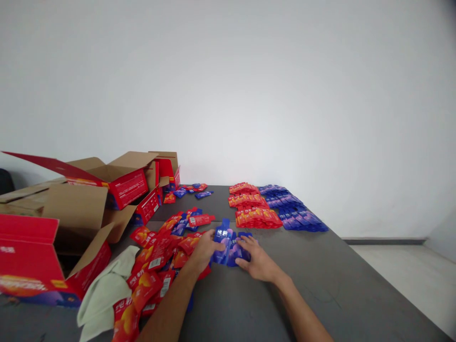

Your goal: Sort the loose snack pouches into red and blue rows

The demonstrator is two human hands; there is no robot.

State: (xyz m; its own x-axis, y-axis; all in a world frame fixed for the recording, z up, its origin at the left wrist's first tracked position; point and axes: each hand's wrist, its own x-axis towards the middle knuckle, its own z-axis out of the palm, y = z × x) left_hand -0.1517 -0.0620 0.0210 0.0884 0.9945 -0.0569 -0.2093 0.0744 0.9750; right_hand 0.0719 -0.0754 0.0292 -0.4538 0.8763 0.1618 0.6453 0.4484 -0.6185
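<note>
My left hand (204, 251) grips a blue spouted pouch (221, 233) with white characters, its thumb across the front. Just to the right, my right hand (259, 260) has its fingers and thumb on the side of a second blue pouch (234, 251). The two pouches sit side by side, the left one partly overlapping the other, low over the grey table. Under and beside my left forearm spreads a loose heap of red pouches (153, 254), with a few blue ones among them.
Rows of overlapping red pouches (257, 217) and blue pouches (302, 220) lie farther back on the grey table (320, 285). Open red cartons (28, 251) stand at left, beside a pale green cloth (109, 289). More loose pouches (181, 192) lie near the wall.
</note>
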